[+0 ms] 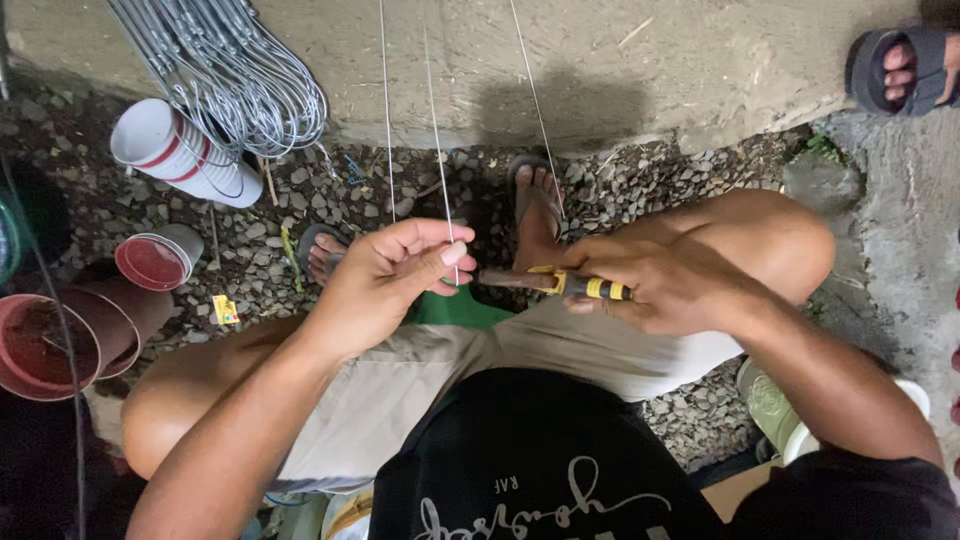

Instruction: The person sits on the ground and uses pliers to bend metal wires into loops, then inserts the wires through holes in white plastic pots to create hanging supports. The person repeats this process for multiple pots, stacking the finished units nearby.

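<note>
Mid-bend on a thin steel wire: left hand pinching its lower end between thumb and fingertips, right hand wrapped tight around yellow-handled pliers, nose touching the wire just beside the left thumb. Next, probably, a firm twist needing a steady pinch.

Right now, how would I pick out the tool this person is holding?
Start at the person's bent right knee and follow the forearm to the right hand. Sticking out of that fist toward the left hand is a pair of pliers. Unlike the thin grey wires running up to the concrete step, it is short and thick, with yellow-and-black grips and a dark, rusty nose.
</note>
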